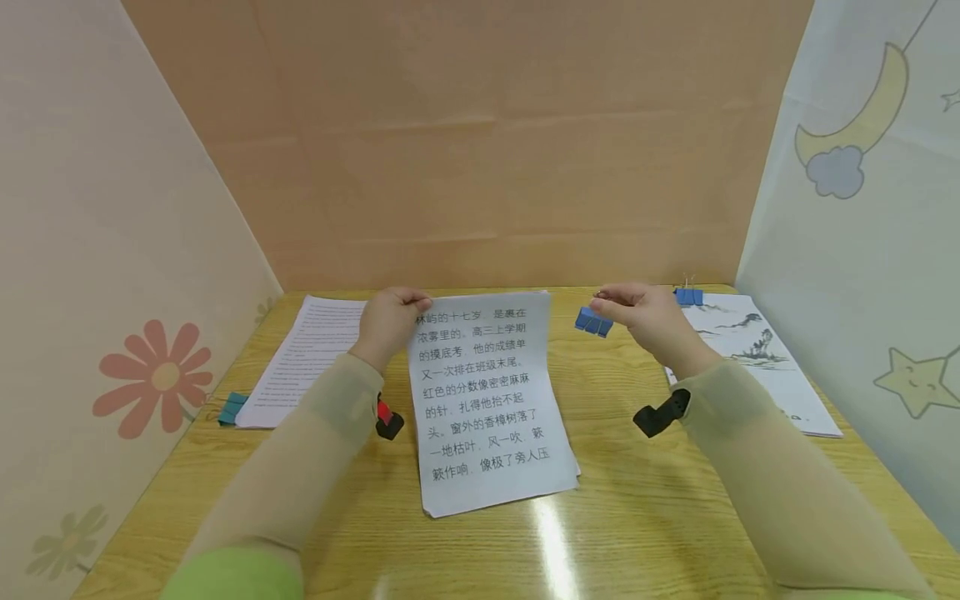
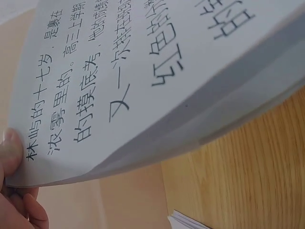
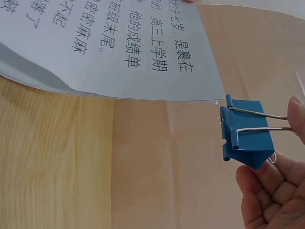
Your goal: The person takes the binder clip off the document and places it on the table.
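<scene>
Chinese-text sheets (image 1: 487, 400), several layers thick, are held up over the middle of the wood-grain table (image 1: 480, 554), between the two hands. At the far left, a printed flower (image 1: 165, 377) with red petals decorates the pale left wall (image 1: 75, 250). Next to it on the table, a teal binder clip (image 1: 232, 409) sits at the lower left corner of a small-print stack (image 1: 307, 354), which lies flat. The left hand (image 1: 390, 325) pinches the upper left corner of the Chinese-text sheets, thumb on the printed face and fingers behind; large black characters fill the front page, and the layers fan slightly at the lower right corner. Whether the bottom edge touches the table, I cannot tell. Near the upper right corner, but apart from it, the right hand (image 1: 648, 321) pinches a blue binder clip (image 1: 592, 322) by its silver handles, the mouth turned toward the paper. Farther right, an ink-landscape stack (image 1: 795, 392) lies flat with a second blue clip (image 1: 688, 297) at its upper left corner. The right wall (image 1: 847, 275) bears a moon, a cloud and a star.
</scene>
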`<state>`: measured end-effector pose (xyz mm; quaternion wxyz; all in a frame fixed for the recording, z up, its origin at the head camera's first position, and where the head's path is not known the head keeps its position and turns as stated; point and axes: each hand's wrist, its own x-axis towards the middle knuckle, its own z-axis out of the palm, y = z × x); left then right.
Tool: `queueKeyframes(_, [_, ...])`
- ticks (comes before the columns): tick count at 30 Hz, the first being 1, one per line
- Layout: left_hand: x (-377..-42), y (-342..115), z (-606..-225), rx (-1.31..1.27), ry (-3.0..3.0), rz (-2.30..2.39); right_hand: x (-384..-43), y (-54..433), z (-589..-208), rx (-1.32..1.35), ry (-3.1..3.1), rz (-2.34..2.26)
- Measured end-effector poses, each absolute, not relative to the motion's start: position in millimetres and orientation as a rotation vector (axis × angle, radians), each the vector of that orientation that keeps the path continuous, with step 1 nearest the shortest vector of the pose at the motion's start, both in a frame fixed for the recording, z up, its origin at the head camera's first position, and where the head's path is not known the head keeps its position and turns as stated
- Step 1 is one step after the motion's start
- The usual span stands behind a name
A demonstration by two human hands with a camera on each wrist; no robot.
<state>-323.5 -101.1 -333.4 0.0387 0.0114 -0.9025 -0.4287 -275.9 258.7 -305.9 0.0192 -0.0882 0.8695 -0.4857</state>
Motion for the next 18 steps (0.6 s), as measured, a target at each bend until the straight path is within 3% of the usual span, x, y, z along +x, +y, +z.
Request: queueKeyframes(18, [-359.6, -97.4, -352.7, -0.080, -2.741, -1.031, -273.7, 261.0, -352.3, -0.322, 2.606, -1.431])
